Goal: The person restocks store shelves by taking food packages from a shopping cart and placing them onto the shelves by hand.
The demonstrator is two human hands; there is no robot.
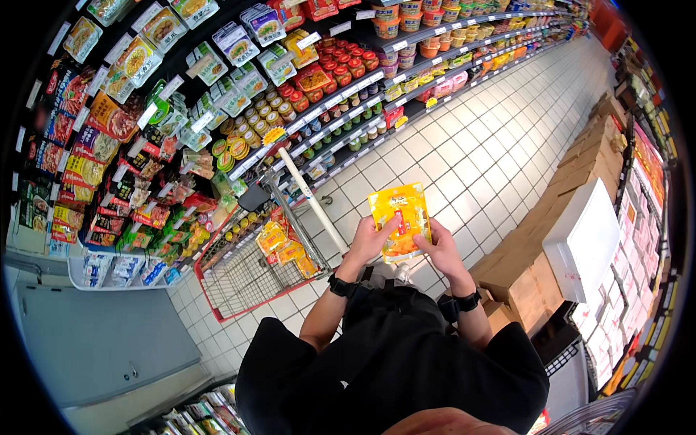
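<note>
A yellow food pouch [407, 210] is held upright in front of me, its printed front facing me. My left hand [370, 239] grips its left edge, with the thumb lying across the front. On the lower right edge, my right hand [441, 250] holds the same pouch, thumb pressed on its face. Both wrists wear dark bands. To my left stands a metal shopping cart [250, 279] with a red rim and a pale handle bar. Several yellow packets [279, 246] lie inside it.
Shelves on the left hold hanging packets, red-lidded jars [341, 65] and stacked tubs [386, 27]. Cardboard boxes [536, 272] line the right side, beside a white lid or bin [582, 239]. A grey cabinet [101, 341] stands at the lower left. Tiled floor [500, 138] runs between.
</note>
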